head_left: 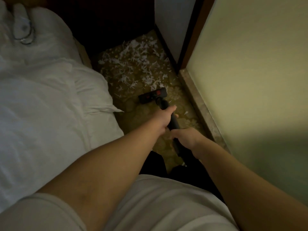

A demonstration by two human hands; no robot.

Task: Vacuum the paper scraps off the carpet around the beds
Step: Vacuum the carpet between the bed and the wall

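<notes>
A black vacuum head [153, 95] with two red pedals rests flat on the patterned olive carpet [145, 114], at the near edge of a dense spread of white paper scraps [133, 64]. Its black wand [173, 121] runs back toward me. My left hand [165, 116] grips the wand further down, close to the head. Higher up the same wand, my right hand [185, 136] is closed around it. A few stray scraps [186, 112] lie on the carpet beside the wand.
A bed with a rumpled white duvet [50, 97] fills the left side, its corner overhanging the carpet strip. A pale wall [250, 80] with a stone skirting [200, 104] bounds the right. Dark furniture [108, 22] closes the far end, beside a white panel [171, 22].
</notes>
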